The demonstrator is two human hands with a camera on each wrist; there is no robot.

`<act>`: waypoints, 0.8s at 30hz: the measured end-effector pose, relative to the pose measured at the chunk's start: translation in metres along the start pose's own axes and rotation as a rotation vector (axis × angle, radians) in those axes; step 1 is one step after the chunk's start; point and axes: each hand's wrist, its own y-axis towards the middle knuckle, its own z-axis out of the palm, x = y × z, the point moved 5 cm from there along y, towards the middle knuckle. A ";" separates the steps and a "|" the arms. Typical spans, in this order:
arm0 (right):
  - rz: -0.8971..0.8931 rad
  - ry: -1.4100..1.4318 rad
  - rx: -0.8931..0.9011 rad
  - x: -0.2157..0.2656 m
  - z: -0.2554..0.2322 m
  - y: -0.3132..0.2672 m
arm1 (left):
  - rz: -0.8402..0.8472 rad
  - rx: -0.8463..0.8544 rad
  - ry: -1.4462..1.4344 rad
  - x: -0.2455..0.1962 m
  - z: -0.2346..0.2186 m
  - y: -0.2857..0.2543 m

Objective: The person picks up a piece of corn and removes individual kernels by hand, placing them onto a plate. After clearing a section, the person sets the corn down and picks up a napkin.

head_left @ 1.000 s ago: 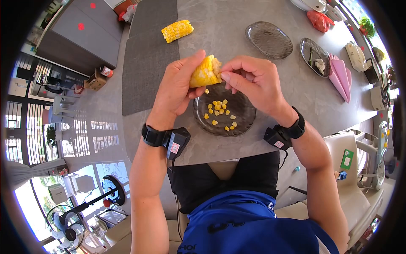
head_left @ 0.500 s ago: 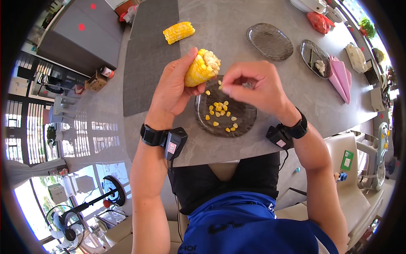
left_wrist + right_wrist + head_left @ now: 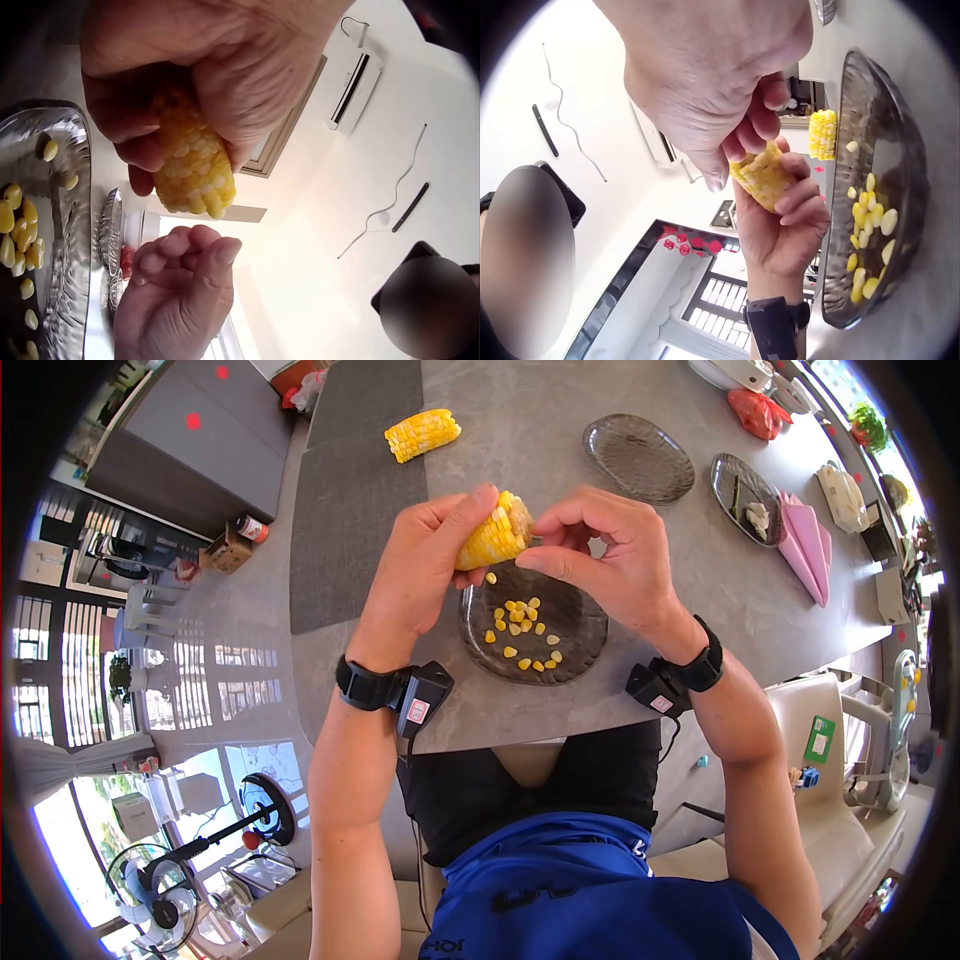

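In the head view my left hand (image 3: 425, 555) grips a short piece of corn cob (image 3: 497, 538), thumb on top and fingers curled beneath. Its bare, pale end points toward my right hand (image 3: 615, 565). That hand's thumb and forefinger are bent and apart, their tips right at the cob's end, with nothing visible between them. The left wrist view shows kernels covering the near side of the cob (image 3: 193, 169). Below both hands lies a dark oval plate (image 3: 575, 645) with loose yellow kernels (image 3: 518, 616) on it, several clustered near its middle.
Another corn piece (image 3: 423, 435) lies at the edge of the dark grey table mat (image 3: 350, 530). An oval plate (image 3: 640, 457) sits farther back. To its right are a plate with scraps (image 3: 730, 475), a folded pink cloth (image 3: 803, 545) and a red bag (image 3: 757, 412).
My right hand was beside the cob's end a second ago, drew back low over the plate, and has now returned to the cob. The left hand has tilted the cob's bare end rightward again.
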 end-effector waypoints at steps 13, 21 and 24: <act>0.294 0.194 0.095 -0.006 0.001 -0.001 | 0.004 0.001 0.052 0.000 0.000 -0.002; -0.079 -0.005 -0.031 0.000 0.001 -0.003 | -0.001 0.012 0.026 0.003 0.000 0.001; -0.042 0.107 -0.056 -0.003 0.002 -0.005 | -0.011 -0.002 -0.045 0.004 -0.001 0.003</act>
